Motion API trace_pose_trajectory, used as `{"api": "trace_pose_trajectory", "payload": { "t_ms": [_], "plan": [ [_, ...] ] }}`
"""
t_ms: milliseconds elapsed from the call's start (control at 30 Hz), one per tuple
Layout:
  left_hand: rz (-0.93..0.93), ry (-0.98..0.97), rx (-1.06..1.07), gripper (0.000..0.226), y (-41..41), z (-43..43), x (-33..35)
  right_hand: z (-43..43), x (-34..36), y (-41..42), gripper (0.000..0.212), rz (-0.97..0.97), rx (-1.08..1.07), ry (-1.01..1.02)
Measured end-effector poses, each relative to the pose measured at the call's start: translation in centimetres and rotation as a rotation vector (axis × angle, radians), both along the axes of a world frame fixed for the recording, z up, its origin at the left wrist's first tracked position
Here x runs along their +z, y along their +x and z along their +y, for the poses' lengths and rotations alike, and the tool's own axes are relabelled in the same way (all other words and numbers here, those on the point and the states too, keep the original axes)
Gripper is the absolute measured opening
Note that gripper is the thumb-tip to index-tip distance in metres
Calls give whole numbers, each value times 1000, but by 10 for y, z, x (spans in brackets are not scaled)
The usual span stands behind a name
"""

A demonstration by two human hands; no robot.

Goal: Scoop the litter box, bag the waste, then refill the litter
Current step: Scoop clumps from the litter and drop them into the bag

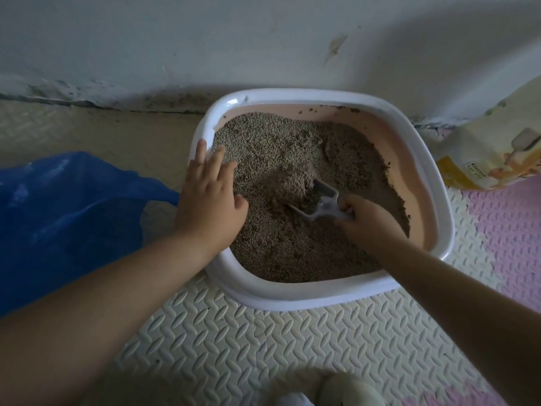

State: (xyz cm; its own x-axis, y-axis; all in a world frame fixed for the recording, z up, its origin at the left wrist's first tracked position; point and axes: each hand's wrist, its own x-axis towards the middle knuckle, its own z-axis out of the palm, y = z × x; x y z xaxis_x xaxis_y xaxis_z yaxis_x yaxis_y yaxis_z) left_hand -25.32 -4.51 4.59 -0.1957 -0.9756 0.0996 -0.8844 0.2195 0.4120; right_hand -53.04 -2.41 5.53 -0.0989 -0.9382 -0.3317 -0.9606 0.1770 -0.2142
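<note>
Low at the bottom edge sits a pale rounded shape (348, 388), too blurred to name, on a cream foam floor mat with an embossed leaf pattern (234, 347). Two bare forearms reach forward over that mat to a square litter box with a white rim and pink inner walls (292, 297), which stands against a scuffed whitish wall (234, 39).

Grey-brown granular litter (272, 142) fills the box unevenly. The left hand (210, 197) lies flat with its fingers straight and spread, palm over the box's left rim and fingertips on the litter. The right hand (366, 221) is curled round the handle of a small grey plastic scoop (319, 200). The scoop's mouth is dug into the litter near the middle of the box, beside a paler brownish mound (289, 180).

Left of the box, just beside the left wrist, a crumpled blue plastic bag (67, 212) lies on the mat. At the right, a yellow-and-white printed sack (491, 148) leans near the wall, close to the box's far right corner. A pink mat tile (503, 230) lies beneath and in front of it.
</note>
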Motion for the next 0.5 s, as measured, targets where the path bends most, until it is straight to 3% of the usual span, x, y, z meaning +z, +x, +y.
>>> {"api": "trace_pose_trajectory", "payload": {
  "t_ms": [167,400,500],
  "plan": [
    [4,-26,18,55,-2,0,-2,-9,-27,26,21,-135,-75,-1],
    [143,-34,71,57,-3,2,0,-10,-15,23,15,-362,-87,-276],
    [179,-32,96,60,-3,3,1,-7,-10,25,15,-369,-97,-372]
  ]
}}
